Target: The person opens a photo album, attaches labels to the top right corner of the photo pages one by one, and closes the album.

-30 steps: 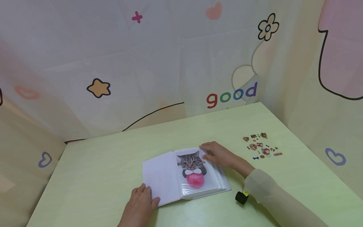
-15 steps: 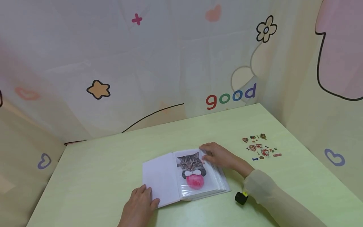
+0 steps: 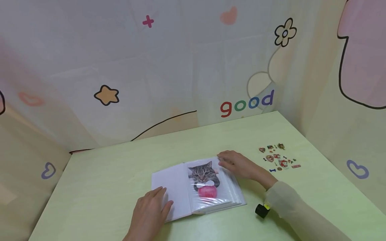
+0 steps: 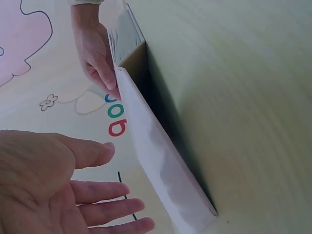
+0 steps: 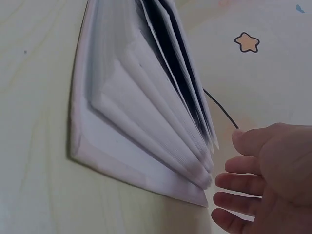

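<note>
A white photo album lies spread on the pale green table, its blank inner cover to the left. On the right page, a clear sleeve holds a photo of a tabby cat with a pink ball. My left hand is over the cover's lower left corner, fingers loosely extended; the left wrist view shows its fingers apart from the cover. At the album's upper right corner is my right hand, relaxed and holding nothing. Its fingertips are just beside the thick stack of sleeves in the right wrist view.
Several small stickers lie scattered on the table to the right of the album. A black wrist camera hangs beneath the right sleeve. Printed curtains stand behind the table and along its sides.
My left hand has come off the cover's edge and moved up slightly, over the corner. My right hand has shifted a little right, away from the page corner. The album stays in place.
</note>
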Action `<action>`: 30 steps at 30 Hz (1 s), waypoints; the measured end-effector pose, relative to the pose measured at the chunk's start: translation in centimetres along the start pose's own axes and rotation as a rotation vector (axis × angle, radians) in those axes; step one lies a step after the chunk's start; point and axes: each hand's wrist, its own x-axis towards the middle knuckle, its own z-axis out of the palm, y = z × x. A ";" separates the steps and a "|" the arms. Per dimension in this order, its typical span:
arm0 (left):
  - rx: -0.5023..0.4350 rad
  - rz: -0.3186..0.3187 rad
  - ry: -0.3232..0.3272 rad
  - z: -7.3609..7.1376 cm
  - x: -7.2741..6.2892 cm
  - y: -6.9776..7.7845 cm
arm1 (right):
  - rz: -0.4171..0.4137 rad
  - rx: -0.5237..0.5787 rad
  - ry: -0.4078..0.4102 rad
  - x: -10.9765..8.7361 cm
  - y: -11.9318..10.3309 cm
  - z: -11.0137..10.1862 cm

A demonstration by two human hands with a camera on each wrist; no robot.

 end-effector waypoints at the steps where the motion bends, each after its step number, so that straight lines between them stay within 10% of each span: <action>1: -0.008 0.013 0.020 0.0 0.2 0.1 | 0.004 0.000 0.009 -0.2 0.1 -0.2; 11: -0.116 0.101 0.118 0.1 2.2 1.8 | 0.050 -0.109 0.105 -2.0 1.2 -2.8; 30: -0.178 0.184 -0.035 0.8 5.2 5.8 | 0.084 -0.367 0.176 -7.0 4.7 -6.3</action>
